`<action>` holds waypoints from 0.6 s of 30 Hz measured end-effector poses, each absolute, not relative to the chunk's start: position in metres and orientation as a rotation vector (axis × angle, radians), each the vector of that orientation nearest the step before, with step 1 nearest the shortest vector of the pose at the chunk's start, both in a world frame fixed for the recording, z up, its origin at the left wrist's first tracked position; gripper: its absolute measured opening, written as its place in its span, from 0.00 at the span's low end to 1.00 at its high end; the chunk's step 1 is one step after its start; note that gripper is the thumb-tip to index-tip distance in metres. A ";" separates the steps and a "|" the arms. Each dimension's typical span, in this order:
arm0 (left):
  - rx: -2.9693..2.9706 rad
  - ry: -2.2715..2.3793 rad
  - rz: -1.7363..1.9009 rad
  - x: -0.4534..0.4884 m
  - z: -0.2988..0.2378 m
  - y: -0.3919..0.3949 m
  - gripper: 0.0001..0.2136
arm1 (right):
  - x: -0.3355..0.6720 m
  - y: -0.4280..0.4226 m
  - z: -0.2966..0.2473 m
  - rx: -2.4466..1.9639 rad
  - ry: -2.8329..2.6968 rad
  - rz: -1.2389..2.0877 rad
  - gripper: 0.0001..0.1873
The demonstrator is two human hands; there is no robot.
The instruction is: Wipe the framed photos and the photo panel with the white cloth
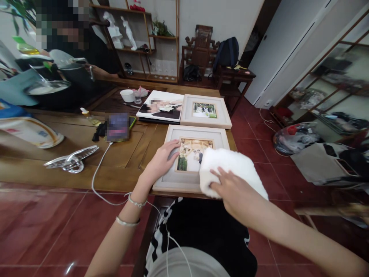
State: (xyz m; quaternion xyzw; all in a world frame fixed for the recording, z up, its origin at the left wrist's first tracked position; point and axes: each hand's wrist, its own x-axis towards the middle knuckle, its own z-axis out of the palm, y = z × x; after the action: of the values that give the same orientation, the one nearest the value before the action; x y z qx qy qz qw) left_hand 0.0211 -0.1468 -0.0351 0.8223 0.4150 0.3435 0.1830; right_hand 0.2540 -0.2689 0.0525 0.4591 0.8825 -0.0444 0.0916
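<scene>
The fingers of the right hand (230, 190) are slightly spread and pressed into a white cloth (233, 167), which is held over the right part of the near frame (170, 182) and overhangs its right edge. By the left hand (163, 159) the near frame's left side is touched, with the thumb set apart from the fingers and nothing gripped. In the middle of the near frame, a small photo (190, 156) is mounted. The near frame is laid flat at the edge of a wooden table (134, 181). Just beyond it, a second frame (225, 121) is placed; beyond it to the left, a photo panel (148, 104). Left of the near frame, a phone (118, 127) is seen, with a shiny metal tool (73, 158) farther left.
</scene>
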 end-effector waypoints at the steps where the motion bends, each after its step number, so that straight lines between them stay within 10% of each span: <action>1: 2.324 1.168 0.969 0.021 -0.035 -0.147 0.14 | 0.251 -0.279 0.057 1.345 2.622 -0.191 0.26; 18: 2.329 1.154 0.961 0.020 -0.040 -0.145 0.15 | 0.260 -0.140 0.010 1.662 2.743 0.157 0.30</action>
State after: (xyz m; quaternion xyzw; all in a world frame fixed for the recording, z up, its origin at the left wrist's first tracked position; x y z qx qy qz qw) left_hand 0.0196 -0.1446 -0.0397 0.8261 0.4094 0.3407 0.1839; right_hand 0.2599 -0.1395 0.0104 0.5172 0.8537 0.0490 -0.0347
